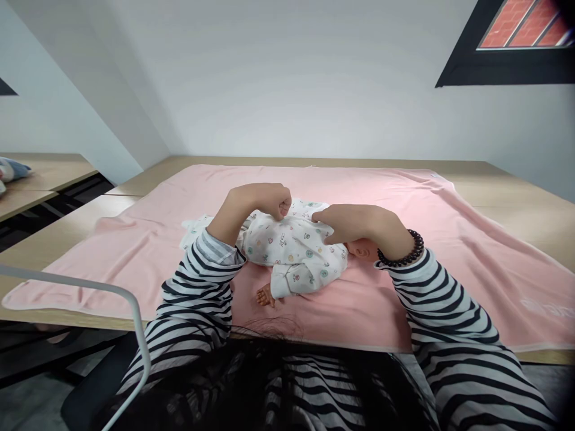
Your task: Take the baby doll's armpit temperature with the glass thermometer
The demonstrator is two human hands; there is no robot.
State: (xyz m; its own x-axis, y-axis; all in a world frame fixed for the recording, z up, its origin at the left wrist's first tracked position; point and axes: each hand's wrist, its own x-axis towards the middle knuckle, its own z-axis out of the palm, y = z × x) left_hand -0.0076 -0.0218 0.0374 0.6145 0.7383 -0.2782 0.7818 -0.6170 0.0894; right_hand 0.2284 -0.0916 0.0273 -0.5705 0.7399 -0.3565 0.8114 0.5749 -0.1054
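Note:
A baby doll (269,296) lies on its back on a pink blanket (381,317), its head to the right, mostly behind my right forearm. It wears a white baby gown (287,242) with small coloured prints. Over the middle of the gown, my left hand (272,200) is closed with its fingers curled; what is in them is hidden. At the gown's chest, near the doll's neck, my right hand (345,222) has its fingers closed on the cloth. One doll hand pokes out of the near sleeve.
The blanket spreads over a wooden table (503,179) against a white wall (305,84). At lower left, a white metal frame (139,326) stands near my left arm, by a dark chair (96,377). Another table (54,167) stands at far left.

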